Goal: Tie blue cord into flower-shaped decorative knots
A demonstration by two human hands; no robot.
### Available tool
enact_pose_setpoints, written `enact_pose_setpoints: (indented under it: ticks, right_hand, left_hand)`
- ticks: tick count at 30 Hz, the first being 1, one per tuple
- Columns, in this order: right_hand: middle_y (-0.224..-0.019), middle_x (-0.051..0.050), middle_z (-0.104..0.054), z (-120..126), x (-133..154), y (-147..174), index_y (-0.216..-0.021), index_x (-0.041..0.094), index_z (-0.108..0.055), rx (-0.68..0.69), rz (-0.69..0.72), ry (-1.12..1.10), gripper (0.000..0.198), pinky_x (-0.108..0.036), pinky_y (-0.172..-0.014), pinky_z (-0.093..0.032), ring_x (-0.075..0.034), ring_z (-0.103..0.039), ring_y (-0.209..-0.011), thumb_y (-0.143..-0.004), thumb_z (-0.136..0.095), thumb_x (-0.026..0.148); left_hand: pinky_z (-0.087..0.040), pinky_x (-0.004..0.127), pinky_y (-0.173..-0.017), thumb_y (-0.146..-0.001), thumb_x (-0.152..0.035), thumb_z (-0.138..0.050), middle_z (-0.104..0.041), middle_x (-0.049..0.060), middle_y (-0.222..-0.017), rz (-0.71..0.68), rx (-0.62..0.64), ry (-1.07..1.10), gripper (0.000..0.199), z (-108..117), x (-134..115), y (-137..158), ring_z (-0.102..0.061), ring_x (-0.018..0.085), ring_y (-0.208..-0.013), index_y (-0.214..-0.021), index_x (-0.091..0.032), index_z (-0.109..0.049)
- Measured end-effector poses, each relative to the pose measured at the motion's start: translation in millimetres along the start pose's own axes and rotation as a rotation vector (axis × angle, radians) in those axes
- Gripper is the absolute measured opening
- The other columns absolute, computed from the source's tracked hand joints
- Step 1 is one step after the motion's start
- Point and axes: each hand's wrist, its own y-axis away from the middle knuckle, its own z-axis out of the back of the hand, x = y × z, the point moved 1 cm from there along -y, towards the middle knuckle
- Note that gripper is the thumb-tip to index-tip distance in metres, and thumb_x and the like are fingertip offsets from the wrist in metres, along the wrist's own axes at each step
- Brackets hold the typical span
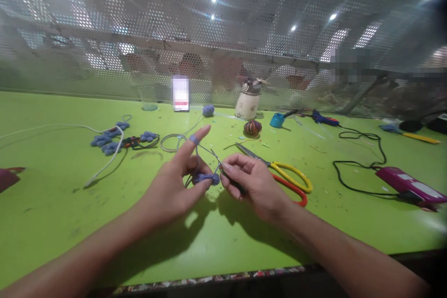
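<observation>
Between the thumb and fingers of my left hand (178, 179) is a small blue crochet piece (207, 179). Its index finger points up, with blue yarn (194, 139) wrapped around it. My right hand (253, 181) is closed around a crochet hook (215, 155), whose thin metal shaft points up and left beside the piece; its grip is mostly hidden by the fingers. A strand of yarn runs from the raised finger down to the piece and hook. Farther back, a small blue yarn ball (208, 111) lies on the table with its strand trailing forward.
Scissors (291, 174) with yellow and red handles lie just beyond my right hand. Blue crocheted flowers (109, 141) and a white cable (118, 142) are at left. A multicoloured yarn ball (252, 128), jar (247, 102) and phone (180, 93) stand behind; a magenta device (407, 184) sits right.
</observation>
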Motion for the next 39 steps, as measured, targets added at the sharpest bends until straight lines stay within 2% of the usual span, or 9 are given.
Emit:
enact_pose_setpoints:
  ticks: [2,5,10,16,27,32,39]
  right_hand:
    - [-0.063,0.003,-0.061,0.0,0.1,0.8,-0.082,0.015,-0.059,-0.013,0.061,0.031,0.021,-0.017,-0.039,-0.032,-0.004,-0.045,-0.041,-0.084,-0.07,0.034]
    - [-0.063,0.002,-0.061,-0.3,1.4,2.4,-0.083,0.016,-0.059,-0.009,0.148,0.115,0.021,-0.019,-0.04,-0.036,-0.006,-0.047,-0.042,-0.085,-0.068,0.035]
    - [-0.063,0.002,-0.058,1.6,5.5,5.0,-0.083,0.015,-0.06,-0.013,0.3,0.37,0.016,-0.021,-0.044,-0.039,-0.007,-0.048,-0.047,-0.089,-0.064,0.029]
    - [-0.065,0.002,-0.058,4.8,8.7,6.2,-0.084,0.014,-0.062,-0.003,0.476,0.596,0.01,-0.022,-0.049,-0.04,-0.007,-0.049,-0.052,-0.091,-0.06,0.021]
    - [-0.074,-0.003,-0.068,9.0,13.1,6.0,-0.091,0.013,-0.067,0.004,0.685,0.799,0.007,-0.023,-0.059,-0.048,-0.011,-0.059,-0.063,-0.089,-0.06,0.014]
    - [-0.078,-0.004,-0.07,8.9,14.4,5.6,-0.092,0.014,-0.068,0.013,0.691,0.83,0.008,-0.023,-0.062,-0.049,-0.012,-0.061,-0.067,-0.089,-0.06,0.013]
    - [-0.074,-0.003,-0.068,7.1,15.0,5.3,-0.09,0.014,-0.068,0.02,0.659,0.836,0.009,-0.022,-0.058,-0.048,-0.011,-0.059,-0.062,-0.089,-0.059,0.014]
  left_hand:
    - [-0.048,0.03,-0.073,-0.082,-0.017,-0.071,-0.066,-0.001,-0.077,0.121,0.038,0.245,0.097,2.0,-0.1,-2.9,-0.061,0.016,-0.073,-0.156,-0.032,-0.01]
    - [-0.049,0.025,-0.066,-0.075,-0.016,-0.078,-0.068,0.0,-0.077,0.236,0.09,0.508,0.101,4.7,0.9,-6.0,-0.061,0.014,-0.069,-0.154,-0.031,-0.017]
    - [-0.05,0.021,-0.06,-0.072,-0.012,-0.08,-0.068,0.0,-0.077,0.249,0.099,0.651,0.098,8.8,1.4,-5.7,-0.059,0.012,-0.066,-0.152,-0.03,-0.026]
    - [-0.05,0.019,-0.058,-0.072,-0.009,-0.079,-0.067,-0.001,-0.077,0.229,0.109,0.633,0.101,11.2,1.5,-4.6,-0.059,0.011,-0.065,-0.152,-0.037,-0.024]
    - [-0.049,0.019,-0.057,-0.071,-0.01,-0.079,-0.067,0.0,-0.076,0.216,0.123,0.623,0.106,13.8,0.5,-4.8,-0.059,0.011,-0.063,-0.154,-0.033,-0.018]
    - [-0.048,0.02,-0.055,-0.07,-0.008,-0.078,-0.067,0.0,-0.075,0.216,0.107,0.595,0.113,14.7,0.0,-4.9,-0.059,0.012,-0.062,-0.156,-0.031,-0.008]
    - [-0.048,0.02,-0.057,-0.072,-0.008,-0.077,-0.067,0.0,-0.075,0.243,0.122,0.537,0.109,15.3,0.5,-4.6,-0.059,0.012,-0.064,-0.155,-0.033,-0.011]
